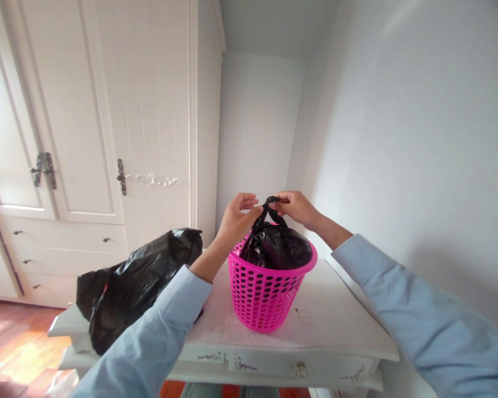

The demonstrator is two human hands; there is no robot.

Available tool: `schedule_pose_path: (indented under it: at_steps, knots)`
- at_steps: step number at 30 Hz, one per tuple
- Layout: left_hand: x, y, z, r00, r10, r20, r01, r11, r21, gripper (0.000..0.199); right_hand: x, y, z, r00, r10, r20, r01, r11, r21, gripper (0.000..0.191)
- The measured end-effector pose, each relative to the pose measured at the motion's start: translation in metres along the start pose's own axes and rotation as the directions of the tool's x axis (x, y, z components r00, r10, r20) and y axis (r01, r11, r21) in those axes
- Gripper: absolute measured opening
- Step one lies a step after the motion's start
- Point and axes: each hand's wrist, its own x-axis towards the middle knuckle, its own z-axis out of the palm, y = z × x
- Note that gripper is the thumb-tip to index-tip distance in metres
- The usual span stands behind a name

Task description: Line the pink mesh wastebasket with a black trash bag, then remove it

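Note:
A black plastic garbage bag (pixel 276 246) sits inside a pink perforated basket (pixel 268 298), its top drawn up into twisted handles above the rim. My right hand (pixel 292 207) pinches the upper end of these handles. From the other side, my left hand (pixel 238 218) has its thumb and forefinger against the twisted plastic, while its other fingers are loosely curled above. The exact contact of the left fingertips is partly hidden. Beside my left forearm, a second black plastic bag (pixel 136 282) lies crumpled on the left end of the white table.
The basket stands on a white table (pixel 327 326) with a drawer and carved trim along its front. A white wardrobe (pixel 153 127) rises behind on the left. Close on the right is a pale wall (pixel 419 138). Reddish wooden floor (pixel 20 342) shows at lower left.

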Motion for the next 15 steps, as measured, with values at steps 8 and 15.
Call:
schedule_pose_path:
  at_steps: [8,15]
  knots:
    - [-0.056,-0.018,-0.006,0.981,0.184,0.056,-0.189,0.860,0.474,0.027,0.050,-0.022,-0.022,0.931,0.055,-0.361,-0.066,0.998,-0.020,0.008]
    - [-0.102,-0.023,-0.017,0.896,0.444,-0.019,-0.347,0.727,0.593,0.029,0.094,-0.062,-0.073,0.768,-0.119,-0.630,0.046,0.990,-0.130,0.007]
